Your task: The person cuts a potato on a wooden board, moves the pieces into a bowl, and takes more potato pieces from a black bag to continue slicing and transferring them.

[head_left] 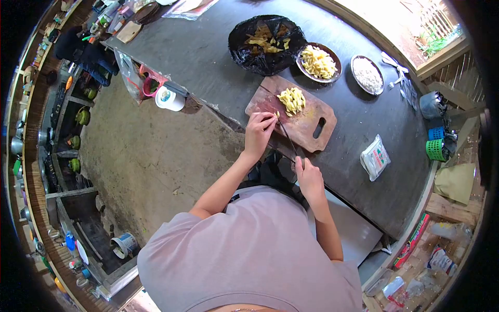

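Note:
A wooden cutting board (306, 130) with a handle slot lies at the edge of the dark table. On it sits a heap of pale yellow cut pieces (292, 100). My right hand (310, 179) is closed around the handle of a knife (287, 136), whose blade reaches across the board toward my other hand. My left hand (260, 130) pinches a small pale yellow piece (277, 114) at the board's left side, close to the knife tip. Beyond the board stands a bowl of yellow cut pieces (318, 63), beside a black plastic bag (244, 54) holding yellowish peelings.
A plate of white grainy stuff (367, 75) stands to the right, near some cutlery (395, 67). A white packet (375, 157) lies on the table (358, 122). Green (436, 150) and blue baskets are at the right edge. A white tub (170, 99) hangs off the left side.

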The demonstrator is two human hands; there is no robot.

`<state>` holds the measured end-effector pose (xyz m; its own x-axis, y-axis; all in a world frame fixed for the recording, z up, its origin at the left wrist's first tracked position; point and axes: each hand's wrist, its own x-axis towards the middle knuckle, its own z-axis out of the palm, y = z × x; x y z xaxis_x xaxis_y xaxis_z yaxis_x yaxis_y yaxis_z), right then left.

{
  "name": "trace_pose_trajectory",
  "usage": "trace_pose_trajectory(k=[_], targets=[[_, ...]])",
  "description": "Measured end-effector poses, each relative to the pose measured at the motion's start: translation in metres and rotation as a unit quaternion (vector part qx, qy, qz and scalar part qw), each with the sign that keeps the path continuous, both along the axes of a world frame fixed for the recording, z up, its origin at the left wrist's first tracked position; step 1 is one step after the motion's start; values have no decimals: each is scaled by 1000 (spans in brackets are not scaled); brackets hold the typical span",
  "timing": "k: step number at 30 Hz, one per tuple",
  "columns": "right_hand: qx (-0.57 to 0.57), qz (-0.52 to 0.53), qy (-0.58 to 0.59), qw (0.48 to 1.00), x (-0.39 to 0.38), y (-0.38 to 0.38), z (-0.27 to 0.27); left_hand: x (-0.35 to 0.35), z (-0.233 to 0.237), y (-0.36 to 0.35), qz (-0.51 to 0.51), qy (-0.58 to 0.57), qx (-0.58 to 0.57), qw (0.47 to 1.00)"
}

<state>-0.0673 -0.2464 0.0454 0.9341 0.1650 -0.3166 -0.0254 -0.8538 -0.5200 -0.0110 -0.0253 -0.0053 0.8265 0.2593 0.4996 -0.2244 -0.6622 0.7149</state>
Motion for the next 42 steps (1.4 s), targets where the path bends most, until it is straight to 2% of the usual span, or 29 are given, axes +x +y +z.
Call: trace_pose_trajectory(k=[5,13,17,25,42], targets=[[53,-16,-17,998,7,6,-5,0,0,2,12,1,13,1000],[-17,1,-57,998,8,3,5,-1,-5,-1,17,-3,-12,1000],[-14,17,-49,999,12,-1,5,-2,-4,-2,23,0,-16,1000],[-57,31,-114,991,12,3,-1,-1,-2,0,13,17,-16,1000],[-50,55,-30,997,26,1,14,-1,-4,-1,14,17,-34,999]])
